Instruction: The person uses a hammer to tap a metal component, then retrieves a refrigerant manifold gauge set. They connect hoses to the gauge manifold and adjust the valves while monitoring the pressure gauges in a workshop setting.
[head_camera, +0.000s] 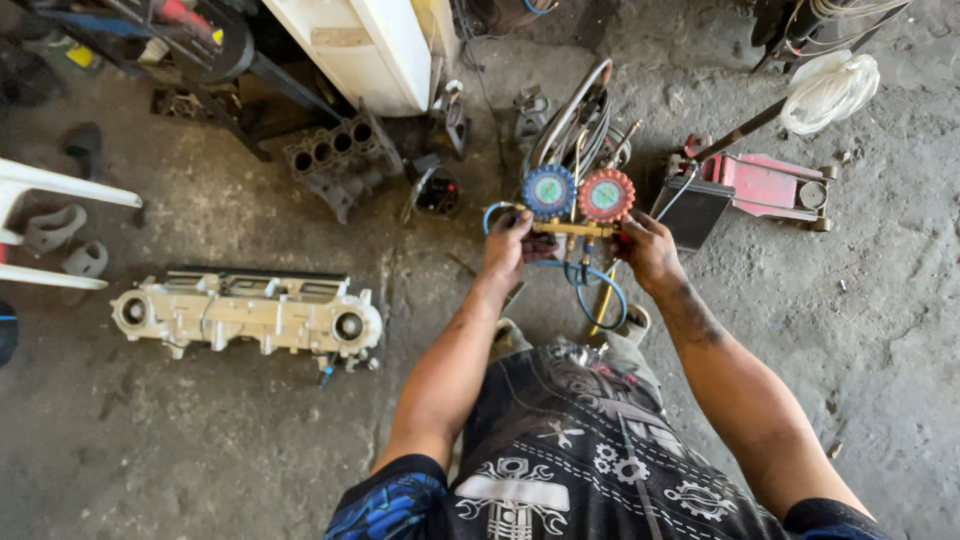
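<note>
Both hands grasp a brass manifold with a blue-rimmed and a red-rimmed round gauge (577, 205), held above the grey concrete floor (200, 440): the left hand (508, 248) closes on its blue end, the right hand (648, 250) on its red end, seemingly at the side knobs. A cast aluminium engine part (245, 312) lies well apart to the left, with bare floor between. A red floor jack (765, 187) sits near on the right.

Both hands (507, 245) (648, 250) fwd, grips closed.
</note>
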